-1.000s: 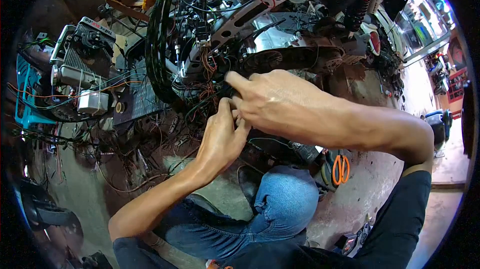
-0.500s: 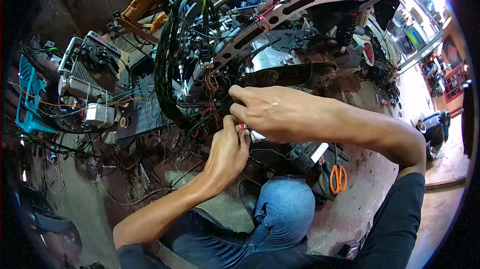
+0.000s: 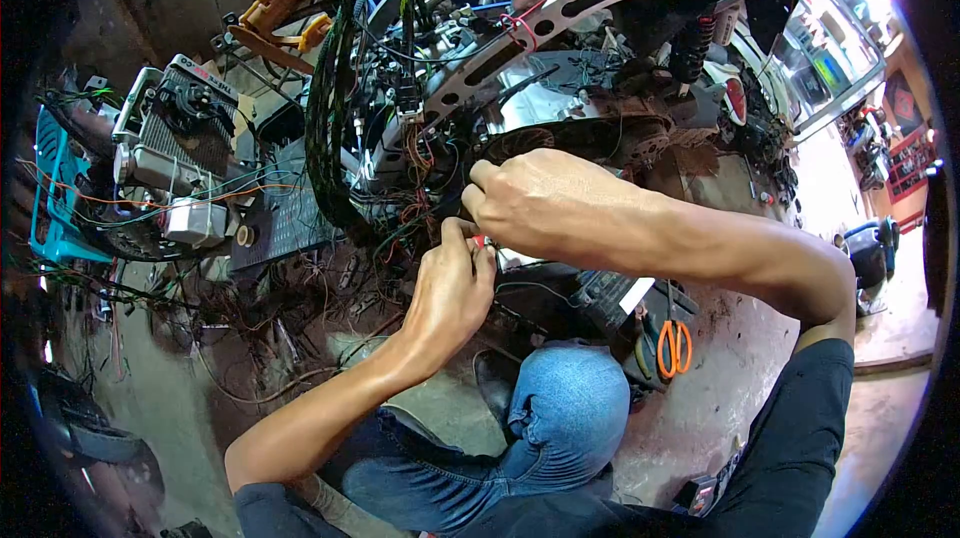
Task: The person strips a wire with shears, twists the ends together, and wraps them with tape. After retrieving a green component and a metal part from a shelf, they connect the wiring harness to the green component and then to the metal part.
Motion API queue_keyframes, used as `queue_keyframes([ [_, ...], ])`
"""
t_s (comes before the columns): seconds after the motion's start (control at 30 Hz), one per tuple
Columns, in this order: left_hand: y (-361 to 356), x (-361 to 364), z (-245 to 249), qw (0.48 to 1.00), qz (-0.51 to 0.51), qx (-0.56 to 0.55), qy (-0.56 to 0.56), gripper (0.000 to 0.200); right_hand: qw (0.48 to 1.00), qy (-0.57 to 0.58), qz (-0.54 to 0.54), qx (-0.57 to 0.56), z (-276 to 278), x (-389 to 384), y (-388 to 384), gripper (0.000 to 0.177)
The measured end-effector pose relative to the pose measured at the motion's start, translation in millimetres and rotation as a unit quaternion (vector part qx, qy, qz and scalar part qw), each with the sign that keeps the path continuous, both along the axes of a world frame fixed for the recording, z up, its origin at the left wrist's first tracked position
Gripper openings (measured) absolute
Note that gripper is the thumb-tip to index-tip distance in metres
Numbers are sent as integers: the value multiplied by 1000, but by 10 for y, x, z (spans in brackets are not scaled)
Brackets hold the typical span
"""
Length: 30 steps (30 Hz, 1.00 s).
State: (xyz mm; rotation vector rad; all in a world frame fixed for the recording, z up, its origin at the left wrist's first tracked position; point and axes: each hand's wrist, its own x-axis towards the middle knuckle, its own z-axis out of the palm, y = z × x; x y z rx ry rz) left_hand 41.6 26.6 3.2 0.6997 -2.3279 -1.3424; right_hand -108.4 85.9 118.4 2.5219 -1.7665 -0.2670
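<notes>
- Your left hand (image 3: 452, 288) is raised ahead of you, its back partly toward you, thumb and index finger drawn close together.
- Your left forearm (image 3: 345, 408) slants up and inward from a bent elbow.
- Your right hand (image 3: 515, 203) sits just beyond the left, back uppermost, fingers curled; its fingertips are hidden.
- Your right forearm (image 3: 690, 236) reaches across from the right, elbow bent sharply, wrist nearly straight.

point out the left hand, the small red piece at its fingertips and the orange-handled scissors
left hand (image 3: 448, 290): head view, back of the hand
small red piece (image 3: 479, 240): head view, its visible red part
orange-handled scissors (image 3: 676, 348): head view, the orange handles
</notes>
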Motion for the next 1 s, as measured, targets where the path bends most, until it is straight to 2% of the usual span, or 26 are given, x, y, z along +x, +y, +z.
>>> queue_keyframes([
  [0.03, -4, -1, -10, 1000, 2, -2, 3, 23, 1000, 7, -9, 5, 5, -3, -8, 18],
  [0.07, -5, 5, -12, 1000, -2, -17, -10, 23, 996, -35, 54, -60, 11, -25, 1, 19],
  [0.17, 7, 9, -53, 1000, 5, -12, 27, 23, 996, -19, 89, 7, 37, -92, -57, 20],
  [0.2, 5, 7, -54, 1000, 5, 5, 11, 23, 994, -7, 110, -10, 45, -95, -51, 18],
  [0.3, 12, 18, -8, 1000, 2, 2, -1, 23, 995, 70, 44, 52, 56, -9, -57, 12],
  [0.33, 12, 23, -6, 1000, 5, 2, 6, 23, 996, 42, 39, 69, 84, -26, -71, 13],
  [0.43, 20, 26, -22, 1000, 7, 11, 26, 24, 994, 60, 24, 92, 168, 39, -58, 15],
  [0.57, 5, 55, 2, 998, -5, 47, 28, 26, 995, 50, 83, 26, 20, -84, -63, 17],
  [0.73, -15, 80, 19, 997, -11, 75, 28, 31, 997, 17, 39, 62, 191, 13, -112, 15],
  [0.83, -50, 118, 136, 993, -31, 105, -53, 41, 998, -2, 33, 60, 194, -4, -175, 15],
  [0.87, -65, 131, 118, 994, -34, 90, -60, 39, 996, 32, 33, 80, 210, -13, -169, 16],
  [0.97, -195, 161, 123, 988, -47, 117, -90, 34, 993, 105, 49, 31, 18, 11, -43, 18],
  [1.0, -238, 174, 137, 984, -58, 155, -72, 30, 987, 105, 106, -59, -16, 13, -27, 23],
])
